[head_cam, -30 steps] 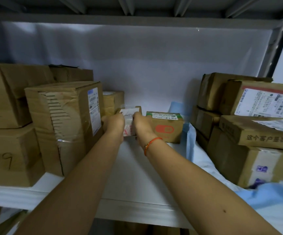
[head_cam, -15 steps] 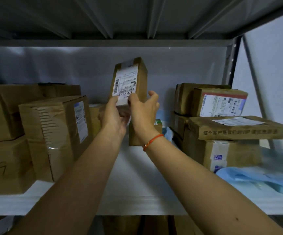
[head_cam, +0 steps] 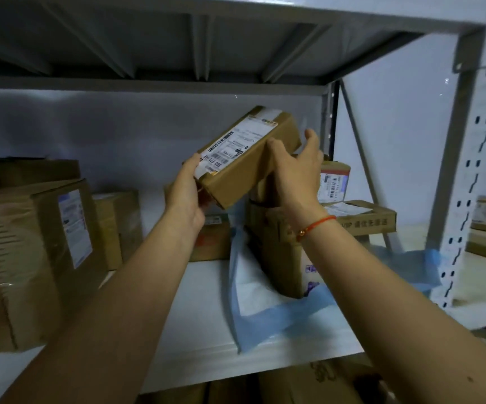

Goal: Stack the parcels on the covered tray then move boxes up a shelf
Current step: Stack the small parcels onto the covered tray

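Cardboard parcel (head_cam: pixel 247 158) has been lifted off the shelf and tilted toward two o'clock. It is gripped by left hand (head_cam: pixel 187 189) and right hand (head_cam: pixel 295 170), seemingly bound for the covered stack.

1. A grey perforated upright post (head_cam: pixel 466 158) was seen at the right of the rack.
2. Grey ribbed metal (head_cam: pixel 177 39) was seen overhead.
3. A pale back wall (head_cam: pixel 119 126) was seen behind.
4. A diagonal brace (head_cam: pixel 361 158) was seen beside the post.
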